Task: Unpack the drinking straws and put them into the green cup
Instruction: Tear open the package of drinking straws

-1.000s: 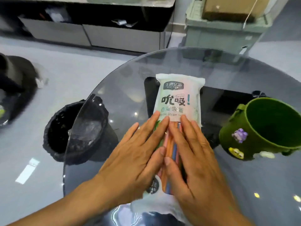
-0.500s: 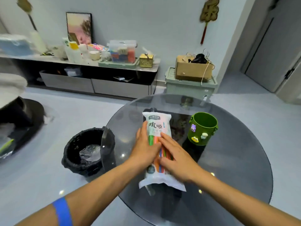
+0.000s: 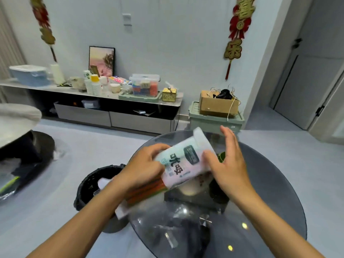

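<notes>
Gripping the straw pack (image 3: 183,161) with left hand (image 3: 143,168); right hand (image 3: 228,166), fingers spread, seemingly touches it.

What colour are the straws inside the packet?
The straws look orange, red and green through the packet's clear part, blurred, in the head view.

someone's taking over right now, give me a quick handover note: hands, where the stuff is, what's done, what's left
Left hand: grips the straw pack around its middle and holds it up off the glass table, tilted.
Right hand: fingers spread, thumb against the pack's upper right side; it does not look closed round it.
Straws: coloured, inside the pack's clear lower end.
Green cup: mostly hidden behind the pack and right hand; only a sliver shows.
Black bin: on the floor left of the table.
Done: pack picked up.
Left: open the pack, take the straws out, put them into the cup.
</notes>
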A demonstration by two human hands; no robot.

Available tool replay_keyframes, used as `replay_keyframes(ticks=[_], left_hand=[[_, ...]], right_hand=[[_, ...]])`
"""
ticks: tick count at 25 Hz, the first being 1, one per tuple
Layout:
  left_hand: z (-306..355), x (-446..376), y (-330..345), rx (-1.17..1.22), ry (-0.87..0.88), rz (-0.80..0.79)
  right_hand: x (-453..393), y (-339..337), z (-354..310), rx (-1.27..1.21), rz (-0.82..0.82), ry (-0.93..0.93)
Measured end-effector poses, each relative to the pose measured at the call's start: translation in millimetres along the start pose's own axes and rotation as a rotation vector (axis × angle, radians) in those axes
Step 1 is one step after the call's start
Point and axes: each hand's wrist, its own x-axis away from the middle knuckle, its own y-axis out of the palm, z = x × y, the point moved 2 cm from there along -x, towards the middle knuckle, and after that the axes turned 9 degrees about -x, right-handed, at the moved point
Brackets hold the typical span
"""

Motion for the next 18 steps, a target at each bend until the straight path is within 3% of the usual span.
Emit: replay_keyframes(ticks=[3, 5, 7, 9, 12, 18], left_hand=[[1.8, -0.3, 6.5, -0.248, 0.128, 0.019], [-2.8, -3.4, 10.9, -0.352, 0.144, 0.137], [4.0, -3.9, 16.3, -0.494, 0.205, 0.354], [21.5, -0.5, 34.1, -0.372, 0.331, 0.395], [47.9, 8.5, 70.3, -0.064, 0.426, 0.176], [47.3, 4.1, 83.4, 0.109, 0.383, 0.292]], right_hand=[[-7.9, -4.9, 17.0, -0.295, -0.137, 0.220], [-6.9, -12.0, 25.6, -0.307, -0.054, 0.241], [-1.9, -18.2, 31.1, -0.353, 0.106, 0.239], [9.7, -14.7, 32.0, -0.476, 0.204, 0.247], [23.5, -1.8, 29.6, -0.651, 0.209, 0.263], [29.1, -1.5, 29.1, -0.824, 0.071, 0.242]])
